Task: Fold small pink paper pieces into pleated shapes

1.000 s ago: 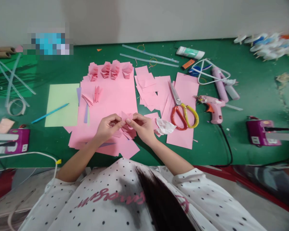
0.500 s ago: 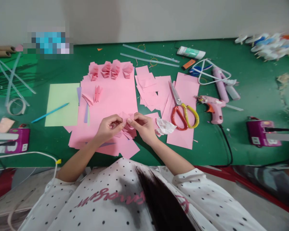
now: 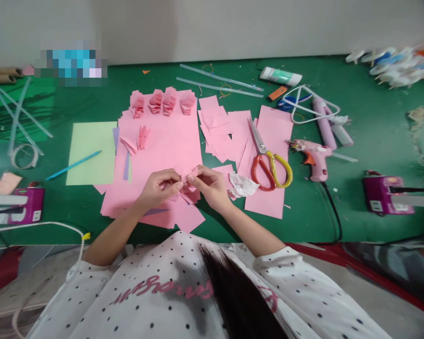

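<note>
Both my left hand (image 3: pixel 161 186) and my right hand (image 3: pixel 208 184) are closed in a pinch on a small piece of pink paper (image 3: pixel 185 175), held low over the pink sheets. My fingers cover much of it. Beneath them is a stack of large pink sheets (image 3: pixel 166 136), with loose pink pieces (image 3: pixel 189 217) at its near edge. Several folded pink paper pieces (image 3: pixel 169 101) stand in a row along the stack's far edge. Two narrow pleated pieces (image 3: pixel 143 137) lie further left on the stack. Right of my right hand is a crumpled white tissue (image 3: pixel 243 185).
Scissors (image 3: pixel 268 162) with red and yellow handles lie on pink paper to the right, beside a pink glue gun (image 3: pixel 313 157). A blue pencil (image 3: pixel 73 165) rests across pale green paper (image 3: pixel 92 141) at left. Clear glue sticks (image 3: pixel 219 88) lie at the back.
The small pink paper between my fingertips has changed shape and now shows less above my left fingers. My hands have barely moved, and the other things stay in place.
</note>
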A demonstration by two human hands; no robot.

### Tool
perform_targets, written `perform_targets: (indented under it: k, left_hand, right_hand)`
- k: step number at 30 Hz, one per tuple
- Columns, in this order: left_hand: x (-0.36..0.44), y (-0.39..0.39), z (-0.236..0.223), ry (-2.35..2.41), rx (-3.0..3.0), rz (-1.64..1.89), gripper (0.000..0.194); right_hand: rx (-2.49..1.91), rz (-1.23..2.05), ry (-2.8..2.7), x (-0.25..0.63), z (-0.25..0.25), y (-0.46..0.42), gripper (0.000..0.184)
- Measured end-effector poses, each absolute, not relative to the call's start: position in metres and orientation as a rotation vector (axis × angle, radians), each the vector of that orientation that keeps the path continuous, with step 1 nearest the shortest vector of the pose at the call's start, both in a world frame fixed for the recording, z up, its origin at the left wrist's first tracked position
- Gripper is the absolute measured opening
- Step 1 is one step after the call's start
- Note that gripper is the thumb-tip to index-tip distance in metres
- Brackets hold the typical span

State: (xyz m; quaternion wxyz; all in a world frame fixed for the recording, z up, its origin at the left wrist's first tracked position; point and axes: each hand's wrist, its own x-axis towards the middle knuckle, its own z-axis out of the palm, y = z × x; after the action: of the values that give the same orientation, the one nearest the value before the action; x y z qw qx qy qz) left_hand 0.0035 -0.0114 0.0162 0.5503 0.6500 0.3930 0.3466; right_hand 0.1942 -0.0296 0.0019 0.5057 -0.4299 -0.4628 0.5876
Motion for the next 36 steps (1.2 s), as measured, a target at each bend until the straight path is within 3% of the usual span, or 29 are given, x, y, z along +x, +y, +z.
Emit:
perform_targets:
  k: [3,22,36]
  left_hand:
    - [0.0005,-0.0099,0.0114,0.869,1.446,0.785,0.042]
    - [0.0095,-0.0154,0.0122,1.123,1.667,0.923,0.035]
    - [0.0070,-0.0112,0.0102,1.133,1.634,0.933,0.027]
  right_hand:
    - [-1.000,1.458,-1.115,0.1945,0.0039,-0.0290,0.030]
    - [-1.148,1.274,-1.249,0.1894,0.0037,-0.0285,0.044]
    - [-1.135,1.213,-1.313,0.1909,0.0023,-0.0272,0.037]
